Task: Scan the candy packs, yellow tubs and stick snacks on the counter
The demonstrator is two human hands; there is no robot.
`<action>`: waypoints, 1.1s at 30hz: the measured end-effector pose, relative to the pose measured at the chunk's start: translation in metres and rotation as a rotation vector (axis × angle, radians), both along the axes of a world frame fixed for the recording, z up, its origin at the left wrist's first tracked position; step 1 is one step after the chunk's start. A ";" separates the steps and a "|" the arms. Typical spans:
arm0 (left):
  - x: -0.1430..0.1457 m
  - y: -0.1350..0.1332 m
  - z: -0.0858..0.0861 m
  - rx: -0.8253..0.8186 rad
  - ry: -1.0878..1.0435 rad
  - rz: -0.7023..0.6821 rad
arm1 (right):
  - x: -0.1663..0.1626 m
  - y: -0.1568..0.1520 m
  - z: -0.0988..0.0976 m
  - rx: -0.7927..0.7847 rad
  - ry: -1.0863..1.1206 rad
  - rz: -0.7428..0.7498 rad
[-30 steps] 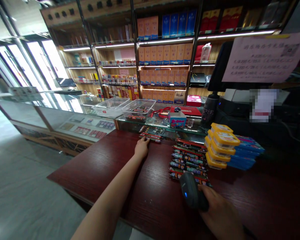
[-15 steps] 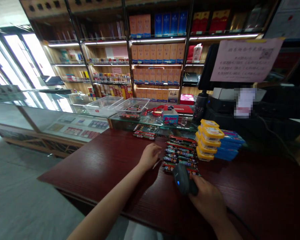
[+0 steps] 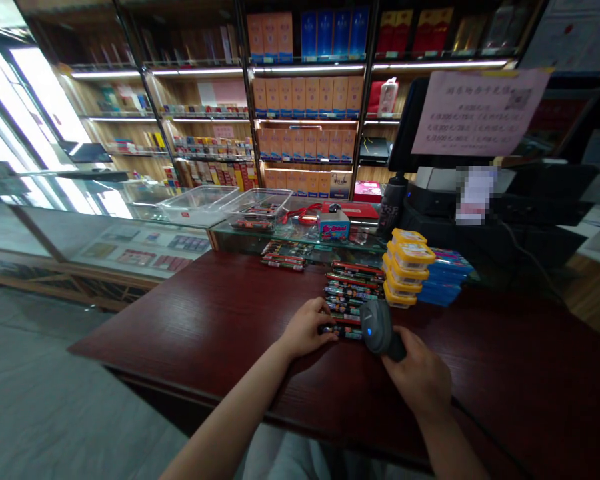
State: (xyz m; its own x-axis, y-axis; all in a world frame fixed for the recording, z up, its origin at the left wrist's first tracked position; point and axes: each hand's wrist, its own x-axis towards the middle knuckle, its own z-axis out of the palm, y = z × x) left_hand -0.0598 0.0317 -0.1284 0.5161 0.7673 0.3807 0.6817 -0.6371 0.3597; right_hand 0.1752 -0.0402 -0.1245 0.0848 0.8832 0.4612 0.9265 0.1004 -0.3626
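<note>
Several slim, pen-like printed sticks (image 3: 353, 291) lie in a column of rows on the dark red wooden table. At the near end of this column, my left hand (image 3: 307, 330) has its fingers and thumb closed round the left end of the nearest printed stick (image 3: 349, 332). My right hand (image 3: 420, 370) is wrapped round the handle of a dark barcode scanner (image 3: 376, 325) with a blue light lit. The scanner's head is over the right end of the nearest rows and hides part of them. More pen-like sticks (image 3: 283, 261) lie farther back, to the left.
Yellow-lidded tubs (image 3: 405, 277) are stacked right of the sticks, beside blue packs (image 3: 443, 277). Behind are a glass counter (image 3: 220, 237), clear plastic bins (image 3: 197, 202), a small blue-and-pink box (image 3: 334, 227) and a monitor with a pink paper sign (image 3: 480, 113). The scanner's cable (image 3: 485, 433) trails right.
My left hand has come down and nearer, closing on the nearest stick's end. My right hand has moved the scanner slightly right and up. The view has shifted a little.
</note>
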 end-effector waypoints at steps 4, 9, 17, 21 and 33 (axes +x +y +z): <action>0.003 -0.005 0.003 0.011 0.039 -0.012 | 0.000 -0.001 0.000 0.024 -0.001 -0.004; 0.004 -0.004 0.000 0.003 0.035 0.000 | 0.000 -0.002 0.001 0.020 0.005 -0.014; 0.000 0.002 -0.003 0.022 -0.047 0.073 | 0.002 -0.001 -0.001 0.086 0.025 -0.012; -0.001 0.004 -0.003 -0.026 -0.230 0.137 | 0.002 -0.002 0.000 0.099 0.048 -0.027; -0.011 0.024 -0.018 -0.216 -0.909 0.455 | 0.003 0.002 0.000 0.013 0.063 0.061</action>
State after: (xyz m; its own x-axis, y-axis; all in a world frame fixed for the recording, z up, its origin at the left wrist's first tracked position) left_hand -0.0710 0.0559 -0.1462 -0.2521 0.9158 0.3128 0.2555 -0.2487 0.9343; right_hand 0.1785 -0.0385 -0.1244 0.0601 0.8815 0.4683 0.8936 0.1615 -0.4187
